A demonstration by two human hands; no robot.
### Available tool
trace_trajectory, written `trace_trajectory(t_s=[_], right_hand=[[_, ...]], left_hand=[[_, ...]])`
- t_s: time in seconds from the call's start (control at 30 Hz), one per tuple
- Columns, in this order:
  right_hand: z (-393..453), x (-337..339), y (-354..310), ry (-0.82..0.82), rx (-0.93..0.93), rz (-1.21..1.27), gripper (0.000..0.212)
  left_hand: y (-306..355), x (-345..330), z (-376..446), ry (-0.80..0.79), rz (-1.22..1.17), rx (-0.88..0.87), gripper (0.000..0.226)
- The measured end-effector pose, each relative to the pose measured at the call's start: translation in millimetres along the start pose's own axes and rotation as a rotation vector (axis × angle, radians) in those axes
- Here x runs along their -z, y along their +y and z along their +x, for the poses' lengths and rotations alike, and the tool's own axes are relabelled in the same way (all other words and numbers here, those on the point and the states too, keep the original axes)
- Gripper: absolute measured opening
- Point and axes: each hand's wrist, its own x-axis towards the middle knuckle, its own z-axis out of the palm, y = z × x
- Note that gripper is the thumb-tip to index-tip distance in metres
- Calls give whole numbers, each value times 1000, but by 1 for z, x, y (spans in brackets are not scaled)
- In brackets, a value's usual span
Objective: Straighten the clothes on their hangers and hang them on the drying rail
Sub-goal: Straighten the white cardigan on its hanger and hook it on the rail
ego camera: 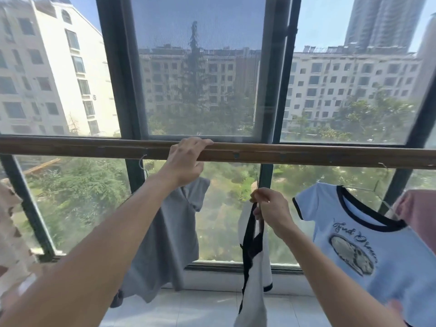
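Observation:
A brown drying rail [306, 155] runs across the window at chest height. My left hand [186, 159] grips the rail from above, near its middle. Below the rail, my right hand [271, 208] pinches the top of a white garment with black trim [253, 274], seen edge-on on a thin hanger whose hook rises toward the rail. Whether that hook touches the rail I cannot tell. A grey T-shirt [169, 237] hangs left of it, partly behind my left forearm. A white T-shirt with black collar and print [358, 237] hangs to the right.
A pink garment [422, 213] hangs at the far right and a patterned pinkish cloth [9, 232] at the far left. Dark window frames and a mesh screen [200, 67] stand just behind the rail. The tiled sill [200, 308] lies below.

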Motion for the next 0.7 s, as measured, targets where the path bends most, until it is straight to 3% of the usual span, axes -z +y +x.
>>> trace_trajectory(t_s=[0.2,0.4,0.7], right_hand=[[22,-17,-18,-49,108,112,25],[42,-37,-36,-58,149,124,22],[56,-55,-23,-65,-7,100,23]], left_hand=[[0,-21,26,-24,192,-12,66],[-10,-32,38,4,232,-58,66],[-30,-37,38,59,170,-138,69]])
